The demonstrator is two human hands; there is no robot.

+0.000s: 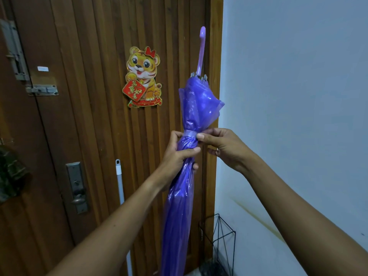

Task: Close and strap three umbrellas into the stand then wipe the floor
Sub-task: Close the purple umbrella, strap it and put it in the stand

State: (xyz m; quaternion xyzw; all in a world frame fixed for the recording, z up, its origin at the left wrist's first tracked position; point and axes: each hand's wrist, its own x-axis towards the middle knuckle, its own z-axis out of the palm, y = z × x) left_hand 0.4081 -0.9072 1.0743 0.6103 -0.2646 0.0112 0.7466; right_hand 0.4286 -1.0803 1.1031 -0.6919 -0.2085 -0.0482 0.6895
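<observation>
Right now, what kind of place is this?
Likely a home entryway: a wooden door with a bolt latch and handle lock, plus a black wire umbrella stand in the corner.

A slatted wooden door (pixel 95 56) is standing behind the left grip (pixel 179 154). A tiger sticker (pixel 143 76) is clinging to it, up and left of that grip. Further left, a metal bolt (pixel 41 90) is sitting high, and a lock plate (pixel 77 188) is sitting lower. A pale wall (pixel 298 76) is rising behind the right grip (pixel 223 144), with a brownish streak (pixel 258 216) running below it.
</observation>
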